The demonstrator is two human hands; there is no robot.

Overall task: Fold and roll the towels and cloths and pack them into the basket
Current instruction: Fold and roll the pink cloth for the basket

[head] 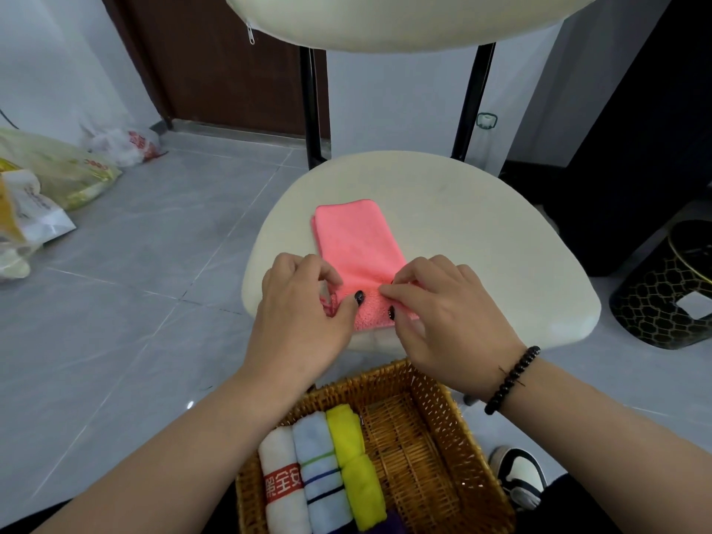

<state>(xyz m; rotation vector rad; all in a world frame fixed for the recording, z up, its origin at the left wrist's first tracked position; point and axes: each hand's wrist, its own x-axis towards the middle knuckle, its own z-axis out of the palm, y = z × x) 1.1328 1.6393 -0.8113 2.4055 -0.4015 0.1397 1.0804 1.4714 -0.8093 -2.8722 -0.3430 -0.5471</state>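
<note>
Hands (304, 302) (435, 302) | both grips pinch pink cloth's (356, 240) near end | long axis runs toward 12 o'clock, roll heads away.

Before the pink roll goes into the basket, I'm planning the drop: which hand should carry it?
Probably the right hand: the basket has bare space on its right, with rolled towels filling its left. Both hands pinch the pink cloth.
</note>
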